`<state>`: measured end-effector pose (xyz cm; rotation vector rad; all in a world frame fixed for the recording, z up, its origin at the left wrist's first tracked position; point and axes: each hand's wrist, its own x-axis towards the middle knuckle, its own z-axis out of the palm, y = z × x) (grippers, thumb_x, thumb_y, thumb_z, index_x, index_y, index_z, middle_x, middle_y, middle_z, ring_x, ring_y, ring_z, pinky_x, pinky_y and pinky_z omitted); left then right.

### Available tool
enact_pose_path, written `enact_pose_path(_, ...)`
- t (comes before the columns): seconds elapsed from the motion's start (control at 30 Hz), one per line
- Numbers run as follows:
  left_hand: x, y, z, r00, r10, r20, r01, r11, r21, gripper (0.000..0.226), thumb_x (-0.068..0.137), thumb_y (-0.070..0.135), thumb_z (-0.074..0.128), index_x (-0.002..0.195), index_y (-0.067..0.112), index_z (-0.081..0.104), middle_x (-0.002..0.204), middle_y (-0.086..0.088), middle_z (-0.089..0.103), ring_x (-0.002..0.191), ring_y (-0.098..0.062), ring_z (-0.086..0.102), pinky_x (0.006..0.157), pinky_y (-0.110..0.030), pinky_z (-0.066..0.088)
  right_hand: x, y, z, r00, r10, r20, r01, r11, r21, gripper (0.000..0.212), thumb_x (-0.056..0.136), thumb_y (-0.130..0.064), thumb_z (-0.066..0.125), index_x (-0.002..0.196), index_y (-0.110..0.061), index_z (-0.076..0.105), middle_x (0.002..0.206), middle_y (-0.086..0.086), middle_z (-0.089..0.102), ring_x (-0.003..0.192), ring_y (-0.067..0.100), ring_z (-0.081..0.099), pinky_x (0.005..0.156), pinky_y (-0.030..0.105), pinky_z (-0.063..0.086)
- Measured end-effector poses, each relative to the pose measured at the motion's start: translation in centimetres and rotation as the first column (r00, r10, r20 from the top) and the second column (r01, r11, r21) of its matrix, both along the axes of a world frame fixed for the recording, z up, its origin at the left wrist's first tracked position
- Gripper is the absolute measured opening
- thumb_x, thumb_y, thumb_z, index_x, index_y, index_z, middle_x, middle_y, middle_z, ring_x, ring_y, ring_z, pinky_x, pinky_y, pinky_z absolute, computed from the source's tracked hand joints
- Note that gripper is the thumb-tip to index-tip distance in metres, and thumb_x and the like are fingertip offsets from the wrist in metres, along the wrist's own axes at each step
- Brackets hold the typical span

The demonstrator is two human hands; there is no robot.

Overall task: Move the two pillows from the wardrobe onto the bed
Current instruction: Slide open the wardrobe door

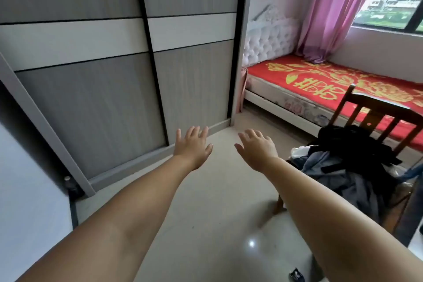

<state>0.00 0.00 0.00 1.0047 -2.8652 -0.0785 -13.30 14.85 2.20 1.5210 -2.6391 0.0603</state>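
A tall grey wardrobe [96,103] with two sliding doors fills the left and centre; both doors are closed, so no pillows show. To the right stands the bed [320,84], covered by a red sheet with gold flowers, with a white tufted headboard. Both my arms reach forward over the floor. My left hand [193,145] is open with fingers spread, just short of the right-hand wardrobe door's bottom edge. Beside it, my right hand [256,147] is also open and holds nothing.
A dark wooden chair [375,119] piled with dark clothes [357,162] stands between me and the bed at the right. A pink curtain [336,11] hangs by the window. The floor [217,201] is pale, glossy tile. A door edge lies at far left.
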Motion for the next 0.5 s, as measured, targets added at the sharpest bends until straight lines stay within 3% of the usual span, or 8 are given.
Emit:
enact_pose_path(0.13,-1.3,-3.6,-0.8,0.999,-0.027,0.026,0.027,1.000,0.002,0.058,0.097,0.045,0.028,0.148,0.018,0.022,0.151,-0.008,0.036,0.140,-0.025,0.031,0.116,-0.054,0.010,-1.0,-4.4,-1.5,0.997,-0.022,0.073,0.017,0.998,0.067,0.051,0.101,-0.044,0.031,0.145,-0.019,0.029,0.150,0.006,0.034,0.129,0.029,0.043,0.091,0.043,0.047)
enact_pose_path(0.3,-4.4,-10.4,-0.8,0.996,-0.064,0.063,0.061,0.997,0.047,0.056,0.097,0.045,0.031,0.146,0.017,0.027,0.144,-0.011,0.044,0.130,-0.029,0.043,0.104,-0.042,0.033,-4.1,-10.9,-2.4,0.992,-0.080,0.103,0.069,0.992,0.104,0.051,0.100,-0.045,0.030,0.144,-0.020,0.029,0.147,0.007,0.036,0.125,0.031,0.047,0.082,0.042,0.050)
enact_pose_path(0.5,-9.4,-18.3,0.0,0.991,-0.108,0.085,0.103,0.993,0.050,0.056,0.098,0.044,0.030,0.147,0.016,0.026,0.142,-0.012,0.044,0.129,-0.030,0.043,0.102,-0.042,0.035,-8.3,-18.0,-2.6,0.987,-0.109,0.117,0.099,0.991,0.090,0.051,0.100,-0.045,0.031,0.144,-0.020,0.030,0.145,0.008,0.039,0.123,0.031,0.048,0.082,0.041,0.050)
